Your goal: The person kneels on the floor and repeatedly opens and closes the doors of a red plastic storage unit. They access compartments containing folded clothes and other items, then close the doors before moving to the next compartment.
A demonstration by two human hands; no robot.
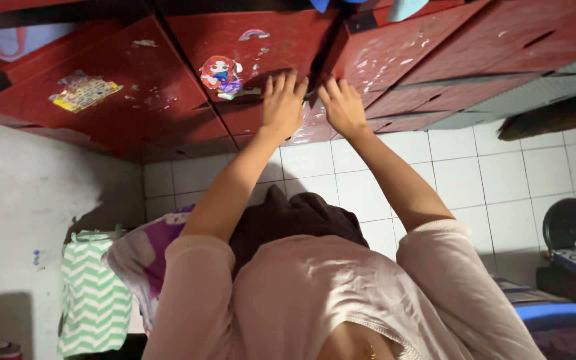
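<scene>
My left hand (283, 107) and my right hand (343, 108) lie side by side, palms flat, on the front of a red cabinet (168, 113). The fingers of both are spread and hold nothing. They rest near the dark seam between two red panels, just right of a cartoon-figure sticker (220, 72). Both bare forearms reach out from my pink short sleeves (315, 300). A dark cloth (295, 217) is bunched between my arms, close to my chest.
The cabinet has several red panels with scraped sticker remains and a yellow sticker (85, 92). White floor tiles (461, 173) lie below. A green-and-white zigzag bag (93, 293) and purple fabric (143, 257) are at left, a black round object (571, 223) and a blue item (548, 315) at right.
</scene>
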